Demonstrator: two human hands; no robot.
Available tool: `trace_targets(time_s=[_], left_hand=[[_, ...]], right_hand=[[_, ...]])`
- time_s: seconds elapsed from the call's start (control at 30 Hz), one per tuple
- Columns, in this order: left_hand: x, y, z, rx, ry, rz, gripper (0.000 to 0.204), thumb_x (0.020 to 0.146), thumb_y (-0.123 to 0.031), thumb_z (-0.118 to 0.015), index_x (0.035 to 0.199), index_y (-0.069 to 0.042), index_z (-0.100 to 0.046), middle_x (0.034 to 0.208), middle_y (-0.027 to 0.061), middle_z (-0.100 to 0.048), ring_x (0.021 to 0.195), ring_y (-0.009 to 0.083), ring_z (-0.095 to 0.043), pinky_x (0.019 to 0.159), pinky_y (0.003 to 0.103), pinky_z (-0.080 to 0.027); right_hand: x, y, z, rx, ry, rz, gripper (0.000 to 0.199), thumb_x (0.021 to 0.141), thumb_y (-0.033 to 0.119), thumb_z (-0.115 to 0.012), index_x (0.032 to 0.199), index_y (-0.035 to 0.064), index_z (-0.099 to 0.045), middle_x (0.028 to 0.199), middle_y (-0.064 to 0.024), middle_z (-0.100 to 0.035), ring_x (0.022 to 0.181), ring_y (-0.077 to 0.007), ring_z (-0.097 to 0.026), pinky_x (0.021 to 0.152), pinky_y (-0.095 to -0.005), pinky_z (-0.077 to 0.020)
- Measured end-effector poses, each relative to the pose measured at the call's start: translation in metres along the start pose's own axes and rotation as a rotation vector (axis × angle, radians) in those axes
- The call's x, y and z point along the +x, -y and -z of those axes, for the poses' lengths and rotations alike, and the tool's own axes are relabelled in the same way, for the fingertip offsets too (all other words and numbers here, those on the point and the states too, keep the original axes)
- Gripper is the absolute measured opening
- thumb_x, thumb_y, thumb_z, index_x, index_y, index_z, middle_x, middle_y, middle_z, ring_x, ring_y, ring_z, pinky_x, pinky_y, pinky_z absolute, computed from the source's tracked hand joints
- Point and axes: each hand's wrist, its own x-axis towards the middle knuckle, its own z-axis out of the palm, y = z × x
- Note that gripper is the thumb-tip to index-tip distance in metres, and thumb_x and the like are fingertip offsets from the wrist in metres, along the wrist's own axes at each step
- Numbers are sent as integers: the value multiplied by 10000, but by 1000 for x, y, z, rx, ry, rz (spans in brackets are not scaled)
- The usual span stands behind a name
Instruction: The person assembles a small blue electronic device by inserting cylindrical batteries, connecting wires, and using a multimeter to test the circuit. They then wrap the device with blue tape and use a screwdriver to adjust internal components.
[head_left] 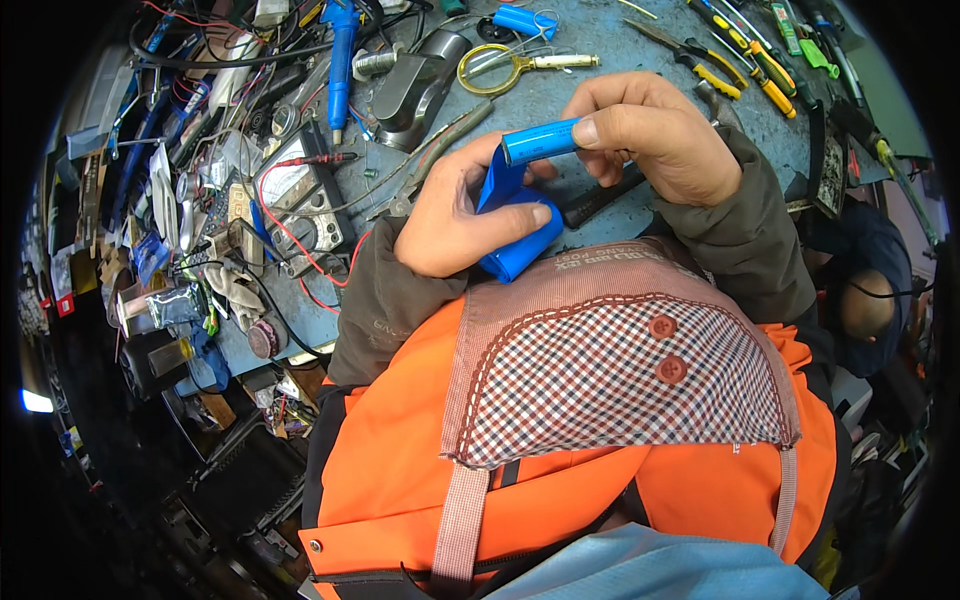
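Between the thumb and fingers of my right hand (pixel 665 140) is a blue cylindrical battery cell (pixel 540 145), lying almost level. My left hand (pixel 445 225) is closed round a wide strip of shiny blue plastic wrap (pixel 515 250) that looks like flat heat-shrink tubing. The strip curls over below the left thumb, and its upper end stands up beside the cell's left end. Whether the two touch there I cannot tell. Both hands are raised in front of my checked apron (pixel 620 370), and some left fingers are hidden behind the strip.
Behind my hands on the blue bench lie a magnifying glass (pixel 565 61), a blue-handled soldering iron (pixel 341 60) and yellow-handled pliers (pixel 715 80). A multimeter (pixel 310 205) with red leads sits left, beside piled parts. Another person (pixel 868 300) is at the right.
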Motion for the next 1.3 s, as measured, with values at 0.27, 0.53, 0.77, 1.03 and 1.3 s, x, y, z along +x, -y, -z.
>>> trace_targets(time_s=[0.27, 0.53, 0.77, 1.03, 1.3], left_hand=[[9, -7, 1, -240, 175, -57, 736, 805, -178, -844, 1447, -19, -521, 1307, 64, -566, 1258, 180, -493, 1130, 371, -365], [12, 13, 7, -184, 134, 6, 852, 706, -332, -949, 1387, -38, -530, 1277, 77, -592, 1143, 189, -545, 1018, 321, -419], [13, 13, 8, -264, 157, 27, 770, 749, -161, -965, 1365, -33, -520, 1243, 47, -603, 1190, 167, -575, 1044, 334, -450], [11, 9, 4, -237, 161, -28, 727, 815, -171, -916, 1398, -17, -511, 1276, 67, -609, 1208, 173, -575, 1063, 342, -444], [9, 4, 3, -122, 118, -46, 673, 868, -165, -864, 1431, 0, -534, 1258, 81, -632, 1214, 182, -588, 1088, 346, -451]], right_hand=[[-2, -5, 8, 60, 3, 67, 280, 948, 307, -697, 996, 33, -728, 786, -21, -677, 695, -105, -633, 651, -256, -498], [-18, -1, 10, 33, 12, 106, 252, 917, 250, -745, 1008, 15, -729, 834, -25, -695, 755, -101, -632, 700, -258, -505], [-21, 2, 10, -52, 89, 101, 319, 847, 173, -756, 1095, -20, -701, 889, -22, -692, 798, -72, -620, 736, -231, -482], [-19, 2, 9, -50, 70, 95, 324, 857, 180, -748, 1105, -22, -699, 884, -18, -686, 794, -68, -614, 727, -230, -476], [-19, -5, 19, 15, -19, 83, 231, 898, 154, -778, 1063, 3, -720, 878, -13, -699, 773, -70, -632, 714, -226, -511]])
